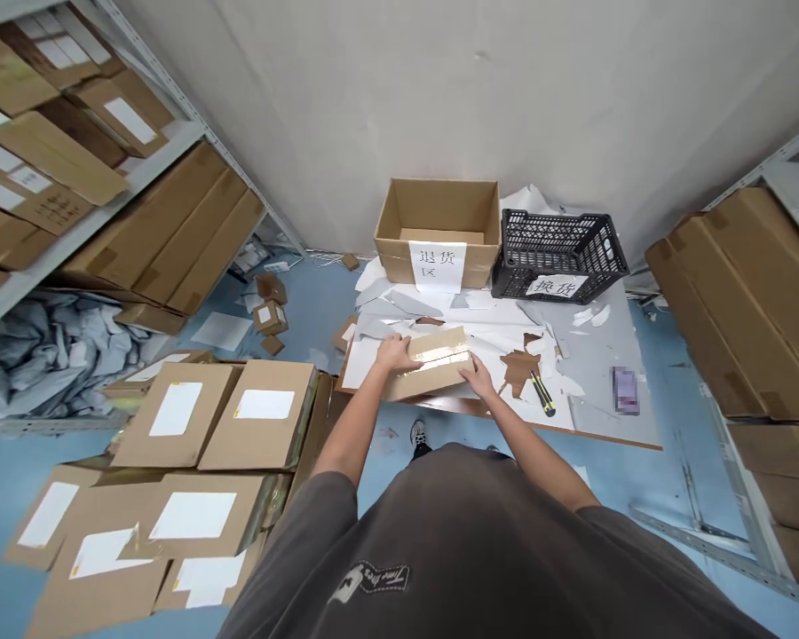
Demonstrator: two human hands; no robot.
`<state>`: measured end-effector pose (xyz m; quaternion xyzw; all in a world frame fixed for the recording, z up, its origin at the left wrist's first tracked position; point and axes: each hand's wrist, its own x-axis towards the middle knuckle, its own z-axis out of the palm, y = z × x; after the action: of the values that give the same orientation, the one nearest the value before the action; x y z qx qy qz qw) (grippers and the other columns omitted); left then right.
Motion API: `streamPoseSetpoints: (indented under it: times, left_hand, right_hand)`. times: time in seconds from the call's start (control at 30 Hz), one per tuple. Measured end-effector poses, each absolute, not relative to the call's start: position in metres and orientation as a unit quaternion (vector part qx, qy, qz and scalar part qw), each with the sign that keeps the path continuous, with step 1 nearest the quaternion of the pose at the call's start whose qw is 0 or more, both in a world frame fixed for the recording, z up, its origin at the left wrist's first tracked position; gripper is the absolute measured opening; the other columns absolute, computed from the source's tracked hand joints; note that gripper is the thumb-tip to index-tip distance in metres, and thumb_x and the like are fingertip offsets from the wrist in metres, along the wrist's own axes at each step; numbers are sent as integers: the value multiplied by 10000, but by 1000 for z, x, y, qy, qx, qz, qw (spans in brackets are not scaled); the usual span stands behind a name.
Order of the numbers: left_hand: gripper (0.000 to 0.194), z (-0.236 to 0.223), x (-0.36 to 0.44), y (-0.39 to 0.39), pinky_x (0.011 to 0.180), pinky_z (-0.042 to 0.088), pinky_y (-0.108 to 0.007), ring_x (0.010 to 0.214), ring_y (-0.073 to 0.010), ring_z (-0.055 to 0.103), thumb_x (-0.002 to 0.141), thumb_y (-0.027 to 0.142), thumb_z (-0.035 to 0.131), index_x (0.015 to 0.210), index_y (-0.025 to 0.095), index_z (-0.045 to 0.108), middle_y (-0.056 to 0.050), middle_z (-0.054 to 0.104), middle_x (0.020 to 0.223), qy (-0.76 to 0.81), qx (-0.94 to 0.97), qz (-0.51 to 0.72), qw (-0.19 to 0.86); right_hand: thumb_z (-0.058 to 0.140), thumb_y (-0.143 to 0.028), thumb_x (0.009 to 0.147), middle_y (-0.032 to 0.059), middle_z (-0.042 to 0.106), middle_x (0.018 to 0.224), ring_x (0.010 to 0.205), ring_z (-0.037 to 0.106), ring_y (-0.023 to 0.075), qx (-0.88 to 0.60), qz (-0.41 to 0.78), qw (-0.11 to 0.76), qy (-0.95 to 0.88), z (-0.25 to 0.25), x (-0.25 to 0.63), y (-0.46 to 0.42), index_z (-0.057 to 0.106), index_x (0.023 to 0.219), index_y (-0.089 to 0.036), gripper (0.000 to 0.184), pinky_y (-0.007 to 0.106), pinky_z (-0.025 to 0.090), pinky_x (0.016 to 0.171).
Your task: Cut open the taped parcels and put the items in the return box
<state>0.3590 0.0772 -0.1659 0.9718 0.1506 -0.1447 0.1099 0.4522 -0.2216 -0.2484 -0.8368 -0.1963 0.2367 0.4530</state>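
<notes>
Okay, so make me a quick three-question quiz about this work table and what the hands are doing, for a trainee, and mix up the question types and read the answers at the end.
1. Multiple choice: where do the left hand and right hand touch the flat cardboard box?
A) Both at its left end
B) At opposite ends
C) Neither touches it

2. True or false: seen in the picture, the black crate stands to the right of the open carton.

3. Fill in the blank: the knife on the table lies nearer the ____ hand.

Key: 1. B; 2. True; 3. right
</notes>
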Motion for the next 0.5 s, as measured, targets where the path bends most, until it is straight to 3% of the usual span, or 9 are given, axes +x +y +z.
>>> streamPoseSetpoints:
  times: [0.1,0.27,0.4,0.5]
  left_hand:
    - [915,-164,341,59,1073,483,-428,1252,-392,633,805,849,658,1382,139,670,-205,667,1340,226,958,-121,124]
    - [921,-165,352,14,1042,480,-467,1223,-409,650,891,855,542,1324,53,671,-266,687,1292,372,915,-66,143]
    - [893,-172,376,-12,1041,482,-477,1242,-412,646,909,837,541,1343,64,650,-278,683,1311,456,872,-32,173]
    - [926,-181,379,-24,1041,484,-481,1278,-424,628,880,833,602,1425,84,580,-283,663,1364,481,851,-56,205]
  right_hand:
    - [679,-493,847,144,644,1536,1351,638,304,-799,244,524,-167,-247,491,-201,603,1529,-197,748,462,517,1155]
    - [721,-455,817,126,744,1397,1292,663,326,-768,255,553,-199,-233,568,-156,700,1429,-191,667,527,502,1162]
    - [779,-426,812,125,754,1371,1292,670,330,-790,231,523,-221,-226,606,-125,708,1412,-187,650,508,484,1193]
    - [889,-363,711,162,698,1455,1409,596,376,-830,218,468,-210,-233,610,-116,687,1420,-139,770,511,403,1267]
